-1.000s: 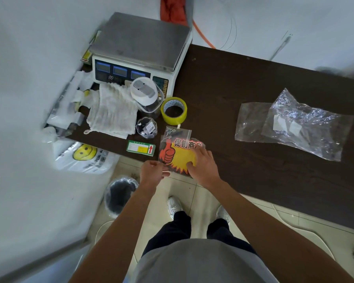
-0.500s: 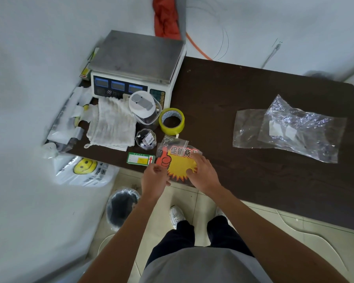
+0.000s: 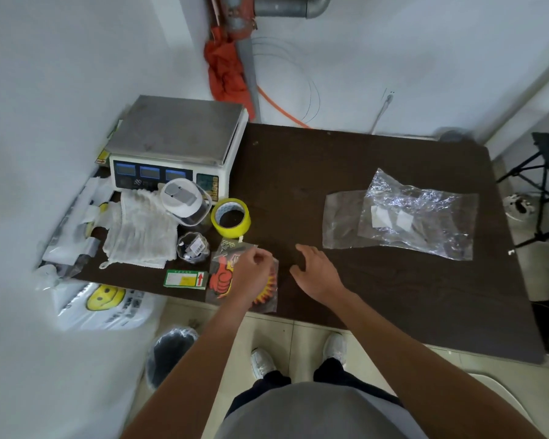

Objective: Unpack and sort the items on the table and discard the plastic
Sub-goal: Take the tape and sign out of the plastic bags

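Observation:
A clear packet of orange and yellow price-tag cards [image 3: 223,277] lies at the front edge of the dark table [image 3: 393,296]. My left hand [image 3: 251,274] lies over it, fingers curled and pinching the packet's upper plastic edge. To its right my right hand [image 3: 314,270] hovers just above the bare tabletop with fingers spread and relaxed, holding nothing. Further right lie two clear plastic bags [image 3: 403,213], one crumpled on top of a flat one.
A weighing scale [image 3: 178,141] stands at the back left. In front of it are a white-lidded jar [image 3: 186,201], yellow tape roll [image 3: 231,217], white cloth [image 3: 140,229], small clear cup [image 3: 193,247] and green label [image 3: 186,279]. A lined bin [image 3: 170,353] sits on the floor below.
My right hand has lifted off the card packet and moved right onto open table. My left hand has moved up from the table edge onto the packet and pinches its plastic.

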